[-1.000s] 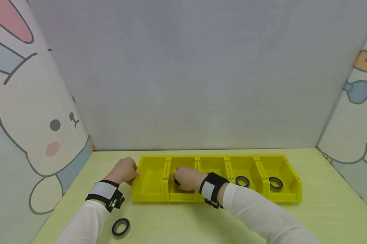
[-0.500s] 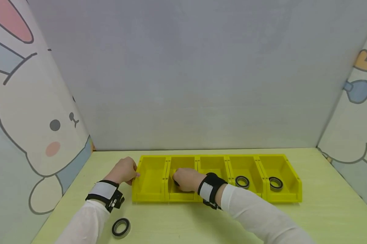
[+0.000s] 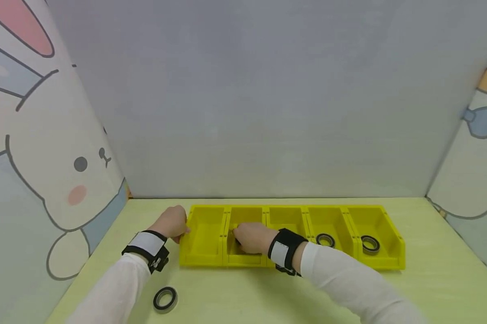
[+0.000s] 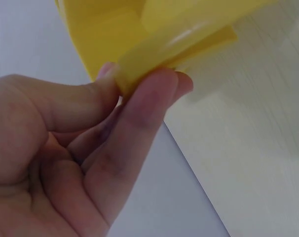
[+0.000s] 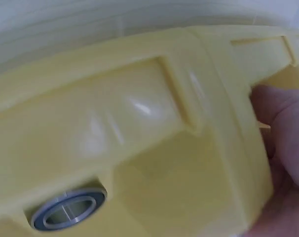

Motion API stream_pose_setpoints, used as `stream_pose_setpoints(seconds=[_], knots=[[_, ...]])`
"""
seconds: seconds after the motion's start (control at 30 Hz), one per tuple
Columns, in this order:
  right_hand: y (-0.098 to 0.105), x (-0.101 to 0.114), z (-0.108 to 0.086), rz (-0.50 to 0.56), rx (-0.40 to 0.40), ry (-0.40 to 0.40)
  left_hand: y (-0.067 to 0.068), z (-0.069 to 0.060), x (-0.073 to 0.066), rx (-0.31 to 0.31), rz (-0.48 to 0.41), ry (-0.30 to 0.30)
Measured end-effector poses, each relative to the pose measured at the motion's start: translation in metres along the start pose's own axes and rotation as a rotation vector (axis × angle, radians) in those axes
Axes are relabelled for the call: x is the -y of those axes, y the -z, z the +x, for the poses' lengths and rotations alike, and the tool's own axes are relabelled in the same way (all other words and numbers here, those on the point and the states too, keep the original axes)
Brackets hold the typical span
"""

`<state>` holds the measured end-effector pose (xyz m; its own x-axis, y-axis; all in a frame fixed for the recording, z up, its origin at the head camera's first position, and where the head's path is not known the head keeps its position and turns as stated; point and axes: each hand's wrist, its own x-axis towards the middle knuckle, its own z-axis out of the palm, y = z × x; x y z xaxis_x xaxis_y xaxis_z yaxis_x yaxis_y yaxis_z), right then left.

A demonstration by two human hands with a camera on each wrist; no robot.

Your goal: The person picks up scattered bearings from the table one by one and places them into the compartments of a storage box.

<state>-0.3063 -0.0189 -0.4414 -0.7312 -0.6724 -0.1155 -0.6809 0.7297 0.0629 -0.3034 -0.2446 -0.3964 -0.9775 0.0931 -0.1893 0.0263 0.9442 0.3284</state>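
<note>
A row of joined yellow bins [image 3: 203,260] stands on the table. My left hand [image 3: 171,221] pinches the outer wall of the leftmost bin [image 4: 164,49] between thumb and fingers. My right hand [image 3: 252,237] reaches down into the second bin from the left, fingers curled. A dark edge, seemingly a ball bearing [image 3: 237,242], shows at its fingertips; most of it is hidden by the hand. In the right wrist view, a bearing [image 5: 68,210] lies in the bin beside the right hand [image 5: 287,133], whose fingertips are hidden behind the bin wall.
One ball bearing [image 3: 165,299] lies on the table [image 3: 227,301] in front of the bins, near the left forearm. The fourth bin holds a bearing [image 3: 326,240], and so does the rightmost bin [image 3: 370,245]. A grey panel [image 3: 268,112] rises behind the table.
The head view has shifted slightly, so everything sits a little further right. Both hands keep their places on and in the bins; the dark edge under the right fingers shows less.
</note>
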Motion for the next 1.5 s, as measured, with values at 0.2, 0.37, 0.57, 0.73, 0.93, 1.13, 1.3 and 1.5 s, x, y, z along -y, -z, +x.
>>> stream_pose_setpoints(seconds=[0.2,0.37,0.57,0.73,0.93,1.13,1.3,1.5], knots=[[0.028,0.006,-0.007,-0.043,-0.131,0.032,0.0,0.004,-0.004,0.028,0.054,0.023],[0.049,0.037,-0.019,-0.145,-0.175,0.204,0.002,0.01,-0.004,0.089,0.09,0.014],[0.034,0.085,-0.027,-0.088,-0.061,0.415,0.007,0.016,-0.004,0.135,0.075,0.007],[0.019,0.114,-0.02,-0.023,0.015,0.52,0.008,0.018,-0.004,0.14,0.077,0.022],[0.002,0.131,-0.007,0.025,0.015,0.549,0.007,0.017,-0.006,0.131,0.089,0.029],[-0.015,0.137,0.011,0.02,0.045,0.47,0.007,0.017,-0.005,0.137,0.083,0.045],[-0.025,0.137,0.021,0.056,0.062,0.437,0.007,0.017,-0.006,0.141,0.091,0.046],[-0.025,0.136,0.024,0.071,0.034,0.455,0.006,0.016,-0.006,0.14,0.105,0.025]])
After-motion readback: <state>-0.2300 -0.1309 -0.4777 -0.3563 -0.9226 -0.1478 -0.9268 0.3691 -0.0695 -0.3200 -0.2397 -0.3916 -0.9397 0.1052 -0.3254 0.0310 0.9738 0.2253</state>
